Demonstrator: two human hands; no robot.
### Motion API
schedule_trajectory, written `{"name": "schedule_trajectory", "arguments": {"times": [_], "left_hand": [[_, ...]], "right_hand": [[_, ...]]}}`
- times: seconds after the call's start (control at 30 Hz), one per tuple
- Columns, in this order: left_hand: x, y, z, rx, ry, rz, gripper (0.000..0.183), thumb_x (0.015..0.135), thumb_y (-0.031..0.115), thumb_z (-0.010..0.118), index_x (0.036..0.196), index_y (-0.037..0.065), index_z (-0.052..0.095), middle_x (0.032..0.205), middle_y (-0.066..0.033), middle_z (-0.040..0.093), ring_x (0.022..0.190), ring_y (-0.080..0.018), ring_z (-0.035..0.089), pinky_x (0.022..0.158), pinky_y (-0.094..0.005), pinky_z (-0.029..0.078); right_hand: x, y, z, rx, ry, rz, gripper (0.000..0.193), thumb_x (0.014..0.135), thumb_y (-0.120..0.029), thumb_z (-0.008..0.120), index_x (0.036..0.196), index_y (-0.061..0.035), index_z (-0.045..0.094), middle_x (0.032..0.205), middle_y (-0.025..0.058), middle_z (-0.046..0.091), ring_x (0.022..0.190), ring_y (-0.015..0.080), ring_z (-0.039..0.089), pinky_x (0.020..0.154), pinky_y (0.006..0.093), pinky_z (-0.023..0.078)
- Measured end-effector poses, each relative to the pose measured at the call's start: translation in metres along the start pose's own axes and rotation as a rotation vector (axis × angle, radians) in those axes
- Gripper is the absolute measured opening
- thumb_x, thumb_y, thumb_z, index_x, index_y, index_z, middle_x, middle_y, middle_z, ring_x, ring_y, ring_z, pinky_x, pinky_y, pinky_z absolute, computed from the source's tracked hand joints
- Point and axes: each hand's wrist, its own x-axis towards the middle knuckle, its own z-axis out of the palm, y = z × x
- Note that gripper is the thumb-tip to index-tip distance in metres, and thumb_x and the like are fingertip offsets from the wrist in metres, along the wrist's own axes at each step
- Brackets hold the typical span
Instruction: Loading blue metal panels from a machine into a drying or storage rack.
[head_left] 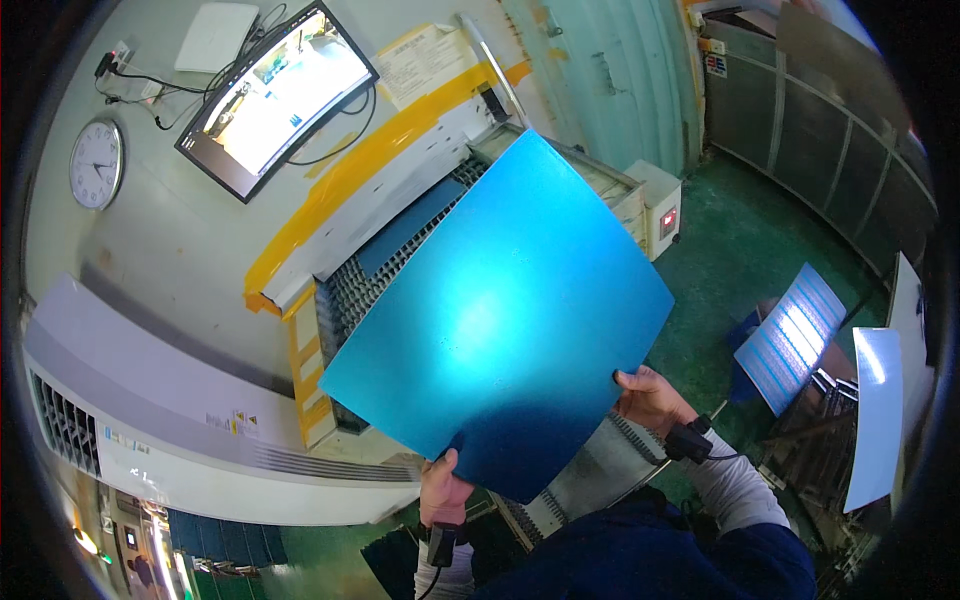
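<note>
A large flat blue sheet (510, 300) with a glossy face is held up in front of me, tilted, and a bright reflection shows at its middle. My left hand (443, 492) grips its lower left edge, thumb on the face and fingers hidden behind. At the lower right edge my right hand (652, 400) pinches the sheet the same way. Behind it stands a roller conveyor machine (350, 295) with rows of small dark rollers. Another blue sheet (412, 225) lies on those rollers, partly covered by the one I hold.
A white control box (660, 212) is at the machine's right end. To the right, a striped reflective panel (792, 338) and a pale panel (873, 420) lean near a dark stand. A white air conditioner (190, 400) fills the lower left. A monitor (278, 95) and a clock (97, 163) hang on the wall.
</note>
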Motion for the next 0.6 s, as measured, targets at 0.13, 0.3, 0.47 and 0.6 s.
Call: {"name": "schedule_trajectory", "arguments": {"times": [0.13,0.3,0.47,0.6], "left_hand": [[0.001,-0.001,0.001,0.046,-0.012,0.027,0.062,0.076,0.022,0.07,0.128,0.001,0.043,0.125,-0.0152,0.051,0.113,-0.0324,0.051,0.095,-0.0475,0.041],[-0.002,0.002,0.005,0.026,0.002,0.02,0.049,0.08,0.015,0.066,0.123,0.001,0.047,0.12,-0.014,0.055,0.109,-0.0313,0.053,0.094,-0.0467,0.042],[0.003,0.004,0.031,-0.07,0.052,-0.057,0.053,0.084,0.022,0.062,0.128,0.0,0.042,0.126,-0.0135,0.05,0.114,-0.0299,0.05,0.095,-0.0462,0.04],[0.011,-0.021,0.012,-0.102,0.174,-0.16,0.049,0.087,0.023,0.057,0.127,0.001,0.042,0.127,-0.0127,0.049,0.115,-0.0278,0.049,0.097,-0.0457,0.038]], "right_hand": [[0.011,0.007,-0.037,0.052,-0.21,0.05,0.044,0.085,-0.01,0.06,0.126,-0.0073,0.044,0.117,0.0066,0.057,0.107,0.0231,0.056,0.089,0.0469,0.046],[0.012,0.005,-0.031,0.037,-0.168,0.11,0.052,0.083,-0.009,0.063,0.129,-0.0079,0.04,0.121,0.0075,0.053,0.111,0.0247,0.053,0.091,0.0481,0.044],[0.022,0.009,-0.025,0.003,-0.114,0.073,0.041,0.085,-0.011,0.061,0.121,-0.007,0.044,0.116,0.0065,0.055,0.104,0.0231,0.056,0.09,0.0439,0.045],[0.046,0.018,-0.026,-0.02,-0.024,0.094,0.054,0.085,-0.009,0.061,0.132,-0.0086,0.034,0.124,0.0066,0.051,0.112,0.0233,0.052,0.094,0.043,0.043]]}}
